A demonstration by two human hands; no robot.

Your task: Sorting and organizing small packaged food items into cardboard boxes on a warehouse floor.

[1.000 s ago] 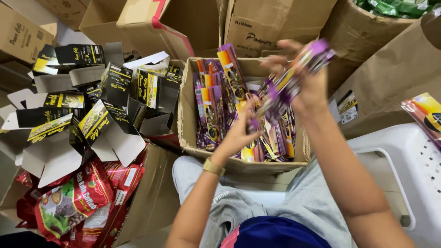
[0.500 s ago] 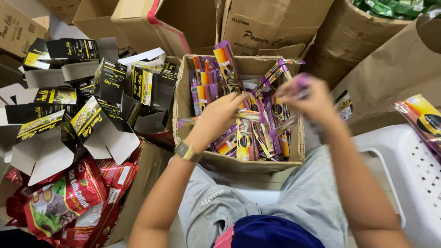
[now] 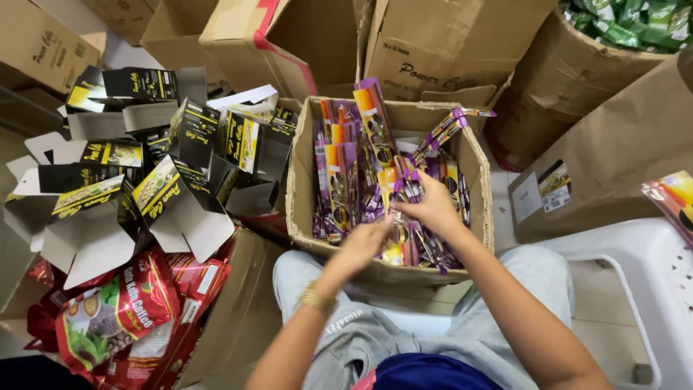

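Both hands were down in the cardboard box (image 3: 302, 189) on the person's lap: the left hand (image 3: 364, 242) curled over purple sachets (image 3: 339, 180) near the front wall, the right hand (image 3: 433, 206) closed on a bunch of them mid-box. Empty black-and-yellow cartons (image 3: 137, 180) were heaped to the left, red bags (image 3: 123, 310) below them, a white stool (image 3: 650, 289) at right.

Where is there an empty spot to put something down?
The white plastic stool right of the open cardboard box has bare top. Pale floor shows between box and brown paper sack. Crowded: purple sachets fill the box; black folded cartons heap left.
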